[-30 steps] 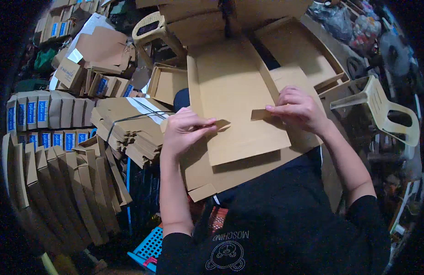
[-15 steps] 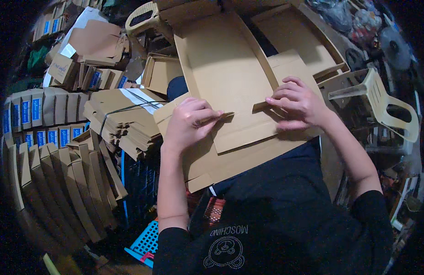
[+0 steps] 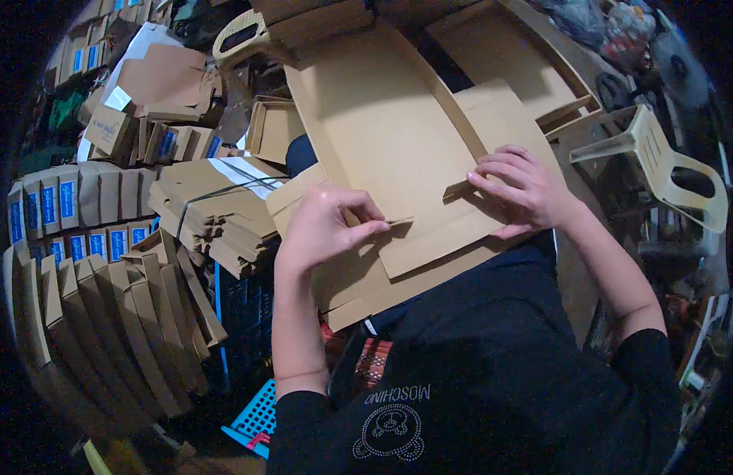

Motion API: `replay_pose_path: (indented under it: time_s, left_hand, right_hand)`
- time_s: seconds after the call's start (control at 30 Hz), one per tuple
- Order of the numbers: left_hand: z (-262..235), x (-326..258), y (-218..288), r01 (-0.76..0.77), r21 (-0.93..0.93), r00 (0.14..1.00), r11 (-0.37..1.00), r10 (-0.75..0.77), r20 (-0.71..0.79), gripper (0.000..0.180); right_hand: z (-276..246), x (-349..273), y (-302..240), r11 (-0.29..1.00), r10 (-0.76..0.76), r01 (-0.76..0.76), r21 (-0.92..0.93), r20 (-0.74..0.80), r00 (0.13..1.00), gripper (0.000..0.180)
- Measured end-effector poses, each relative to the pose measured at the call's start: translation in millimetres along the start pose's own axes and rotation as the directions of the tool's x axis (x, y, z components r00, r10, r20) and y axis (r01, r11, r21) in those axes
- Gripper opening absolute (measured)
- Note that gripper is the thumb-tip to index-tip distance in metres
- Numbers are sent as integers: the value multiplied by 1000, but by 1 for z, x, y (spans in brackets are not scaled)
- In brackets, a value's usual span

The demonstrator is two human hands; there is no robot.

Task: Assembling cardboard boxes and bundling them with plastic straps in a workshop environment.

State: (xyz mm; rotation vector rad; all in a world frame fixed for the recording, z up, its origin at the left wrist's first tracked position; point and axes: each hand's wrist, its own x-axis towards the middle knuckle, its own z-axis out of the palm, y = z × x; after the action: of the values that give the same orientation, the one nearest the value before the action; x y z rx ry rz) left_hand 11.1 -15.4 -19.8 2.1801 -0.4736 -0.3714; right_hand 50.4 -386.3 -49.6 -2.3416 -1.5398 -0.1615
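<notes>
A brown cardboard box [image 3: 382,107], partly folded, lies across my lap with its long side walls raised and its near end flap flat. My left hand [image 3: 323,229] pinches the small tab at the box's near left corner between thumb and fingers. My right hand [image 3: 529,190] grips the matching tab at the near right corner, its fingers bent round the side wall. Both tabs are folded inward, pointing toward each other. Beneath the box, a larger flat cardboard sheet [image 3: 351,289] shows along its near and left edges.
A strapped stack of flat cardboard [image 3: 212,210] sits to the left, with rows of folded cardboard [image 3: 121,317] beyond it. Another open box [image 3: 493,59] lies far right. A cream plastic stool [image 3: 667,162] is tipped over at right. A blue basket [image 3: 256,416] stands low left.
The box has turned slightly and its near end has come a little closer to me. Both hands have moved with it, the left one downward, still at the corner tabs.
</notes>
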Motion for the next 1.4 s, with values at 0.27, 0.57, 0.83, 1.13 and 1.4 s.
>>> replay_pose_path:
  time_s: [0.27,0.57,0.83,1.13,1.4]
  left_hand:
    - [25,6,12,75,217,997,973,-67,-43,15]
    - [30,6,6,-151,362,985,920,172,-26,10]
    - [27,6,3,-124,268,992,955,121,28,10]
    - [35,7,7,-104,278,994,955,106,8,11]
    - [45,10,14,-125,425,989,897,149,-23,6]
  right_hand:
    - [4,-7,1,999,-26,26,-36,21,999,76]
    - [14,-3,2,994,-70,67,-83,-32,997,64]
    - [19,-12,5,997,-54,47,-62,-108,993,62]
    - [14,-7,-4,998,11,-11,-67,4,1000,70]
    - [20,-8,-2,994,-36,37,-107,13,999,64]
